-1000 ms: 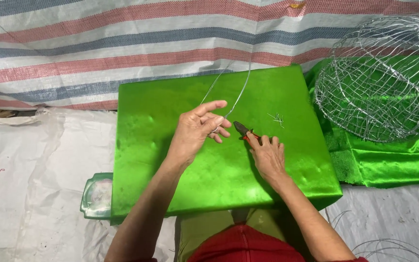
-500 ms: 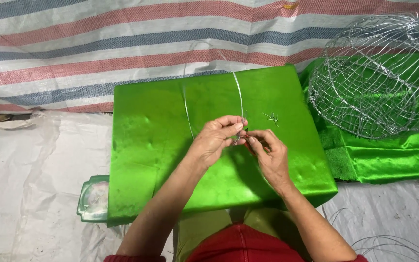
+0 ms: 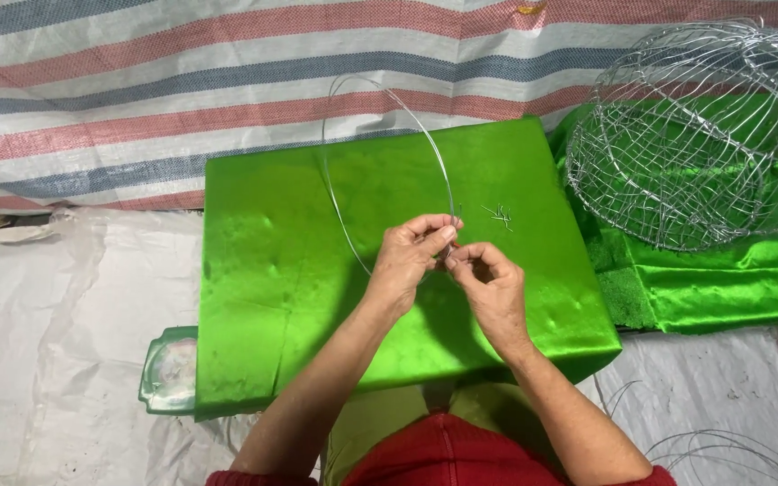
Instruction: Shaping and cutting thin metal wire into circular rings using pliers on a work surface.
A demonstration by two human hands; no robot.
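A thin silver wire [image 3: 425,135] is bent into a tall loop that rises over a block covered in shiny green cloth [image 3: 281,270]. My left hand [image 3: 411,256] pinches the wire's ends where the loop closes, at the block's middle. My right hand [image 3: 488,279] meets it from the right, fingers closed at the same joint; small pliers seen in it earlier are hidden by the fingers now. Several short wire offcuts [image 3: 500,214] lie on the green cloth just beyond my hands.
A domed wire basket frame [image 3: 704,135] rests on more green cloth [image 3: 731,288] at the right. A striped tarp [image 3: 182,99] hangs behind. White sheeting [image 3: 56,342] covers the floor, with a small green-rimmed container [image 3: 168,369] at the block's left corner and loose wires [image 3: 722,445] at lower right.
My hands came together at the block's middle. The wire, loosely curved a second ago, now stands as a closed loop with both ends pinched between my fingers.
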